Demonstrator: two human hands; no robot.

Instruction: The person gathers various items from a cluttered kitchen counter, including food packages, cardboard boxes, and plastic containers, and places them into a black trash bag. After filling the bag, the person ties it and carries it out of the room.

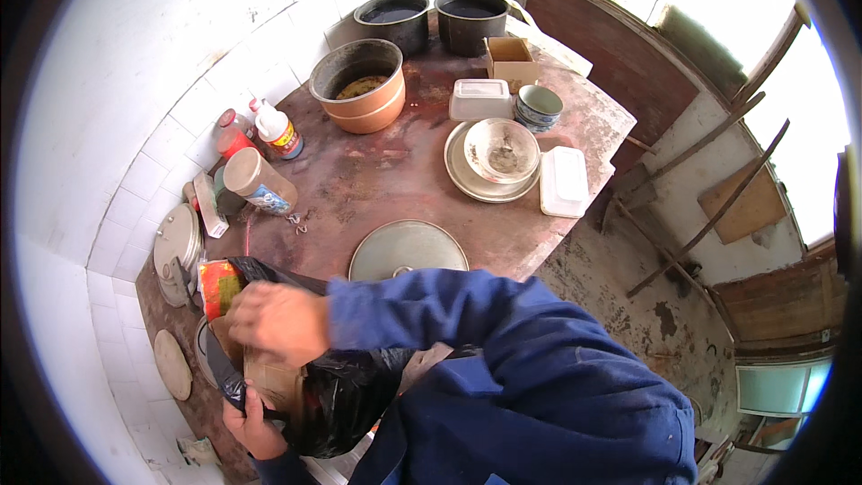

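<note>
A black plastic bag (343, 397) lies against my front, its mouth pulled apart at the left. My left hand (254, 428) pinches the rim of the bag between thumb and fingers. Inside shows brown cardboard (269, 377). Across the bag's mouth reaches my right hand (279, 323), blurred by motion. Whether its fingers grip anything is hidden. Just beyond it a red and yellow printed packet (221, 286) sticks up at the bag's edge. A round metal lid (407, 250) lies flat on the table, partly covered by my right sleeve.
Along the tiled wall stand a pressure cooker lid (178, 242), a plastic jar (260, 182) and a white bottle (276, 128). Farther back are an orange-brown pot (359, 101) and two dark pots (471, 23). Bowls (502, 151) and a white plastic box (564, 182) sit near the right table edge.
</note>
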